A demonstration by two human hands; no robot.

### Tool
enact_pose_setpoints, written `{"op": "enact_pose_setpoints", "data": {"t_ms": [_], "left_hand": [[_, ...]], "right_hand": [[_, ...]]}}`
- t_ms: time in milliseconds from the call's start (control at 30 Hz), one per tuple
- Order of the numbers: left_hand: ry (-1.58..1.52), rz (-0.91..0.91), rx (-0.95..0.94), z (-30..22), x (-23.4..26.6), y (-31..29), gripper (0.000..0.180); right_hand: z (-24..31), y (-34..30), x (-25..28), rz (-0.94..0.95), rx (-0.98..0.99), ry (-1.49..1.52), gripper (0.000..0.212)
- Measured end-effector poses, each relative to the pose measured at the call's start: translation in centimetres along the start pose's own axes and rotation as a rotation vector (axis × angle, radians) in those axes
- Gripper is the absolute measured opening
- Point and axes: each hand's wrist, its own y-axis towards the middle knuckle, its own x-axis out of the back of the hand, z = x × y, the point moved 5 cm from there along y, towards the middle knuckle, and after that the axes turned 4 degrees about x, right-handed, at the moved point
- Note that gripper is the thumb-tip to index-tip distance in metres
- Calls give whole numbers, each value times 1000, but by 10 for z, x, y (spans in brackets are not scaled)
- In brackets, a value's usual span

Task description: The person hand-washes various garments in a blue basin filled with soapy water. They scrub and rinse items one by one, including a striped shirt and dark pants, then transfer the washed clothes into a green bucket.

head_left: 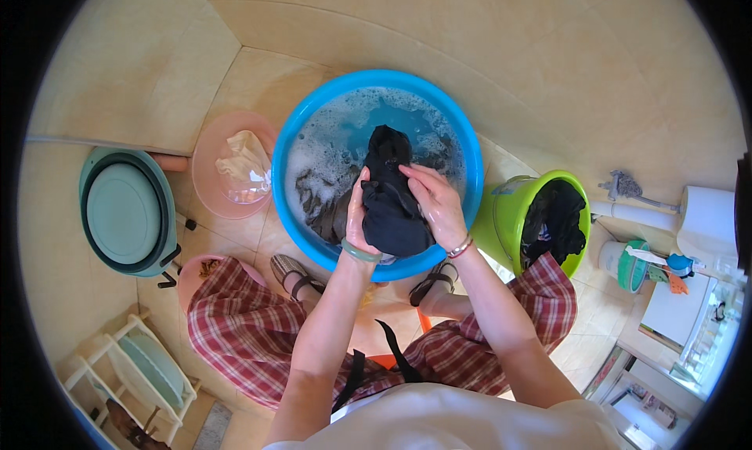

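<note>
A wet, bunched black cloth garment [394, 207] is held up between my two hands over the blue basin [294, 126]. My left hand [358, 221], with a green bangle at the wrist, grips its left side. On the other side my right hand [439, 206] has its fingers and thumb pressed on the cloth; a bracelet and a red band circle that wrist. Foamy water [333, 129] fills the basin, and dark soaked fabric [323, 207] lies in it under and left of the garment. The garment's exact kind cannot be made out.
Right of the basin stands a lime-green bucket [501, 215] holding dark clothes [554, 219]. A pink basin [205, 176] with pale cloth [244, 156] is on the left, beside a folded green tub [121, 215]. Tiled walls close in behind. My feet flank the basin's near rim.
</note>
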Motion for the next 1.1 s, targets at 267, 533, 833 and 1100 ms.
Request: {"op": "enact_pose_setpoints", "data": {"t_ms": [267,533,833,1100], "left_hand": [[33,153,252,20,-27,-7,61],[-339,403,100,65,-71,-19,64],[109,232,450,50,-48,-19,52],[1024,-295,-170,36,-51,-12,39]], "right_hand": [[-61,17,8,119,-313,1018,39],[18,32,-35,-1,-141,1838,76],[-20,61,-11,374,-410,1119,33],[23,78,-10,432,-265,754,24]]}}
